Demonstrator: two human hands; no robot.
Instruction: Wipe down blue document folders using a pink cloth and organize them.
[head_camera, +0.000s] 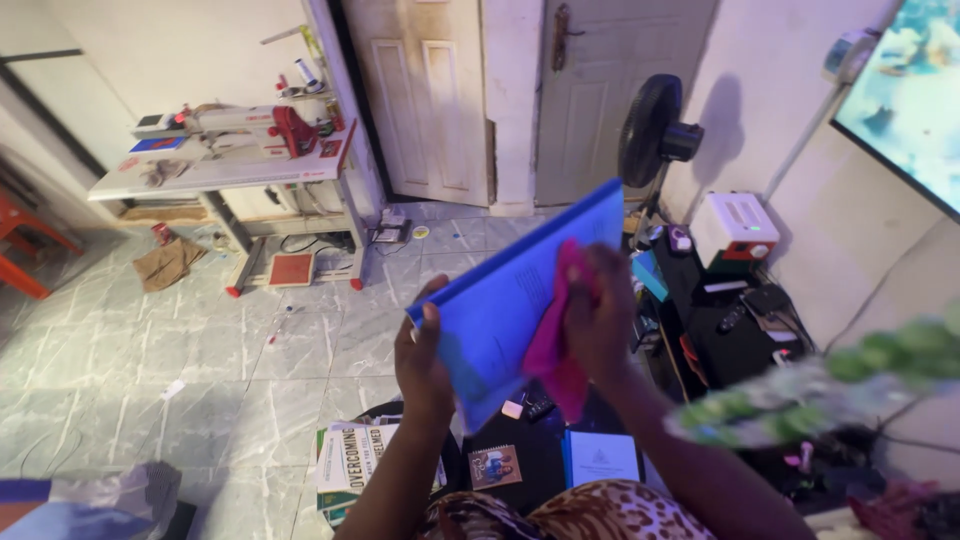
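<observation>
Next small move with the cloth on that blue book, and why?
Probably slide the right hand and its pink cloth down the blue book. The left hand grips the book's lower edge and holds it tilted, and the cloth covers only a strip near the middle, with most of the cover beside it uncovered.

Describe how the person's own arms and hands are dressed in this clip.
Both forearms are bare, with no sleeves in view. The left hand and right hand wear no gloves, and no rings, watch or bracelets show. A leopard-print garment shows at the bottom edge.
</observation>
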